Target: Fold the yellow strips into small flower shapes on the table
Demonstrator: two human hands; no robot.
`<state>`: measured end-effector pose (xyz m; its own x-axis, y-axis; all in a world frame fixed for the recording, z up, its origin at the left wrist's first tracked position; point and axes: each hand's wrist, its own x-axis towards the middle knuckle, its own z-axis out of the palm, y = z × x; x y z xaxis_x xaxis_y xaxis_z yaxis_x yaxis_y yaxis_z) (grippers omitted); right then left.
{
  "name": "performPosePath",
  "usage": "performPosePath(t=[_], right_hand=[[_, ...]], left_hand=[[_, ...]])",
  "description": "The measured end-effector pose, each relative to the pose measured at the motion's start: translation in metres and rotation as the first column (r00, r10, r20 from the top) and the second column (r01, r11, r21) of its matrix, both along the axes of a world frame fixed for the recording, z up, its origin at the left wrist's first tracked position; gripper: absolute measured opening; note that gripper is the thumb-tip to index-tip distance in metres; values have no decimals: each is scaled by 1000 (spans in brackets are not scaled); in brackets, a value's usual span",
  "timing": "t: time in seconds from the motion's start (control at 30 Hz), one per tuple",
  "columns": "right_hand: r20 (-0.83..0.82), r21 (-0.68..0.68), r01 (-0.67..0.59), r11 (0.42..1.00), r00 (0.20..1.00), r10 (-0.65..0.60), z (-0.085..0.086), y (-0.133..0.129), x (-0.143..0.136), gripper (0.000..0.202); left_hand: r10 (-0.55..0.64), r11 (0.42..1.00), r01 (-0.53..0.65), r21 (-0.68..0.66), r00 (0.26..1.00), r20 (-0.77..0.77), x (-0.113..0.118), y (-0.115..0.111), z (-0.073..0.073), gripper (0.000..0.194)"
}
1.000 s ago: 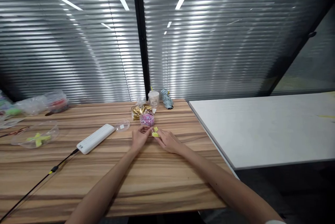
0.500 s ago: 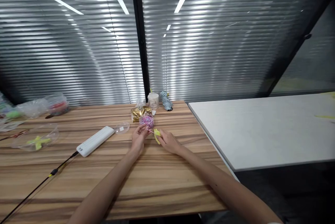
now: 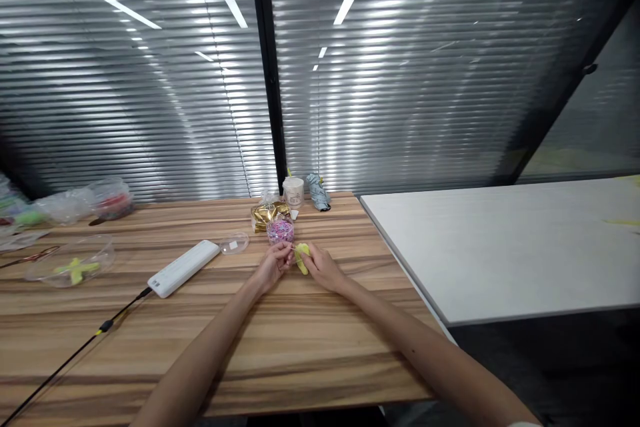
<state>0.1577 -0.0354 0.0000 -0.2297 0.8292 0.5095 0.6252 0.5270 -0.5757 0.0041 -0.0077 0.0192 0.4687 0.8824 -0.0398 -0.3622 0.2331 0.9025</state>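
Note:
My right hand [image 3: 323,267] is closed on a small yellow piece [image 3: 302,258] that hangs below its fingertips. Close beside it, my left hand [image 3: 275,263] is pinched; a thin light strand, too small to make out well, runs from its fingertips toward the yellow piece. Just beyond the left fingers stands a clear round tub [image 3: 281,230] full of pink and purple bits. Behind that tub lies a crumpled gold wrapper [image 3: 269,214].
A white cup [image 3: 293,192] and a blue-grey bundle [image 3: 319,192] stand at the back edge. Leftward lie a clear lid [image 3: 233,244], a white power strip [image 3: 184,268] with a black cable, a clear container [image 3: 95,258] with a yellow cross-shaped piece, scissors [image 3: 37,255] and plastic bags.
My left hand has shifted slightly right and toward me, closer to the yellow piece, and less of the strand shows between the hands. The right hand has hardly moved.

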Motion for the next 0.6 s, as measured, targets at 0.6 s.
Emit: performPosePath(t=[0.6], right_hand=[[-185, -38, 65, 997, 980, -71, 3, 4, 0, 21]], left_hand=[[101, 991, -103, -91, 995, -25, 2, -9, 12, 27]])
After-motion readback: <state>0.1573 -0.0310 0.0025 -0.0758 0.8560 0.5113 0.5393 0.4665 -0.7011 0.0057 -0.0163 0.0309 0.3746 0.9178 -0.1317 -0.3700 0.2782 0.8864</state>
